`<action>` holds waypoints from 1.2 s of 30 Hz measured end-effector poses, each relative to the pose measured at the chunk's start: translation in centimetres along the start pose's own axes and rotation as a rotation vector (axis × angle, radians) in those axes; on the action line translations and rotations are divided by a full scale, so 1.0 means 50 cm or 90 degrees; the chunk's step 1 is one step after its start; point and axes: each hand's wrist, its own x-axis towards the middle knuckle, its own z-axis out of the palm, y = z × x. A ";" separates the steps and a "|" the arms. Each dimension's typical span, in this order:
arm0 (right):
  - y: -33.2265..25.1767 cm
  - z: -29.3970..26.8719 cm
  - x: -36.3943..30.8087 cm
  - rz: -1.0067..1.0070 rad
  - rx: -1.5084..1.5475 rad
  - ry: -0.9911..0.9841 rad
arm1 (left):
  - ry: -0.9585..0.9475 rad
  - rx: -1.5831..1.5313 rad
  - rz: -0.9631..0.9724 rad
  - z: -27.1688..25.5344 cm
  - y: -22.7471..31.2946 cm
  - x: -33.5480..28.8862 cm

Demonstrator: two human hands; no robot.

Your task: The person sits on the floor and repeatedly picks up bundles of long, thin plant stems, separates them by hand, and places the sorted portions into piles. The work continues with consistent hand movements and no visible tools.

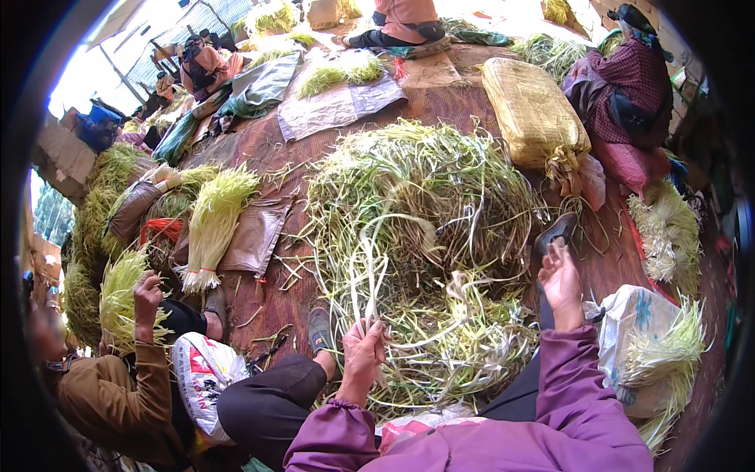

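My left hand [363, 352] pinches a few long, pale leafy stalks [368, 271] that look like blanched chives; they rise from the fingers and bend over at the tips. My right hand [561, 285] is raised away to the right, palm up, fingers stretched and holding nothing. In front of me lies a large tangled heap [429, 197] of green and pale stalks, with loose trimmed strands [464, 362] spread between my legs. Beside my right arm, a bunch of pale stalks [664, 350] rests on a white sack [635, 315].
To my left, a seated person [126, 393] in a brown top holds a bunch of stalks [126, 303]. A tied bundle [216, 224] lies beyond them. A stuffed yellow sack [535, 114] sits at the far right, near another person [629, 90]. Reddish-brown matting [263, 315] covers the ground.
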 end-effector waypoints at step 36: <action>0.334 0.180 0.119 0.107 -0.966 -0.360 | 0.148 -0.276 -0.154 0.033 0.045 -0.127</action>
